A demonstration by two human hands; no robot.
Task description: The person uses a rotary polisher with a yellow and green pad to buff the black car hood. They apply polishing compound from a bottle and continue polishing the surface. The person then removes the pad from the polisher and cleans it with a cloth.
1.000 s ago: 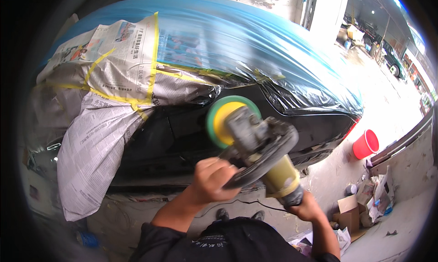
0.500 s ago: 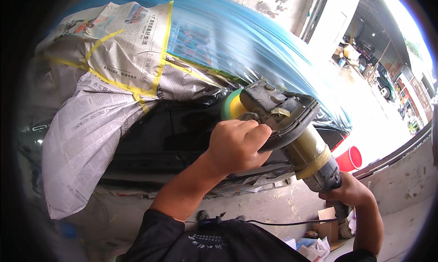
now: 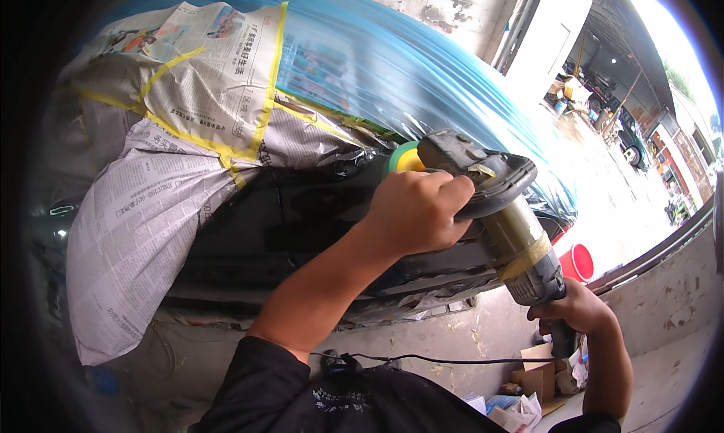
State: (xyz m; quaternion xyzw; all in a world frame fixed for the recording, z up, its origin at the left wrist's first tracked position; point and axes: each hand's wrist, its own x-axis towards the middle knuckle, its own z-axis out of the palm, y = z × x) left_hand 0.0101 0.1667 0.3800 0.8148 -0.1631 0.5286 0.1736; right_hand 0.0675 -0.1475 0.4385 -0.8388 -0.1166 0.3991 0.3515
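Head view: left hand [image 3: 422,207] grips the curved black handle [image 3: 522,178], right hand [image 3: 579,309] the rear [image 3: 560,339], of a gold-and-black polisher [image 3: 518,235] beside a glossy black car [image 3: 324,207]; its round green-and-yellow pad [image 3: 408,160] seems best flat.

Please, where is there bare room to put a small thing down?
The grey floor between the black car and the cable, though small scraps lie there. Crowded: right of it, around the cardboard box and papers; higher in view, the polisher held by the left hand and right hand.
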